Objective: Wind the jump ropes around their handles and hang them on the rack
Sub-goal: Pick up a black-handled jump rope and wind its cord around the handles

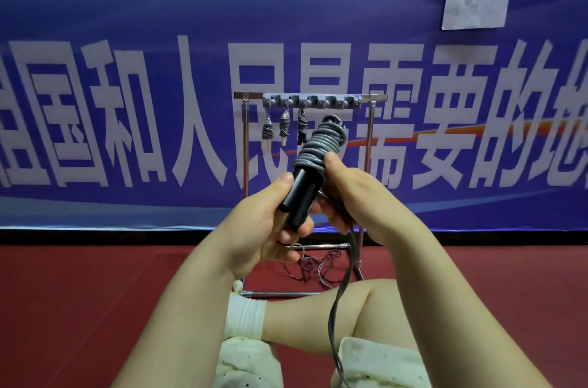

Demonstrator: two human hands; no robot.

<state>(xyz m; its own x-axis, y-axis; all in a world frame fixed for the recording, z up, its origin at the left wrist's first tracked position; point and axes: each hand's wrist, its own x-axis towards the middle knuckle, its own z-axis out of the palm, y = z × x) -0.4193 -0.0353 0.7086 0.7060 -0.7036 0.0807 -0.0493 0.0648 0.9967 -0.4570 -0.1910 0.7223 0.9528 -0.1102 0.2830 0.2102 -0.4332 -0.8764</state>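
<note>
Rack (pixel 245 139): metal frame standing on the red floor (pixel 79 308) in front of the blue banner (pixel 127 5), with a grey hook bar (pixel 313 100) along its top rail. Hung from the left hooks of that bar, left to right: wound rope with a pale handle (pixel 268 130); second wound rope, also pale-handled (pixel 284 127); third wound rope with black handles (pixel 301 126). The hooks to the right of these carry nothing. Left hand (pixel 267 225): raised in front of the rack's lower half, fingers and thumb curled round the bare lower end of the black handles (pixel 300 193), gripping them. Jump rope (pixel 321 141): grey cord coiled in many turns round the upper part of those handles, the bundle tilted up and to the right, its top overlapping the rack's hook bar in view. Right hand (pixel 346 193): just right of the bundle, thumb pressed against the lowest coils, fingers curled round the cord where it leaves the handles. Loose cord (pixel 346 276): runs down from the right hand, past the rack's right leg, to the person's lap. Thin dark cord (pixel 313 266): tangled on the floor inside the rack's base. Grey paper patch (pixel 475 2): stuck to the banner, above and right of the rack.
</note>
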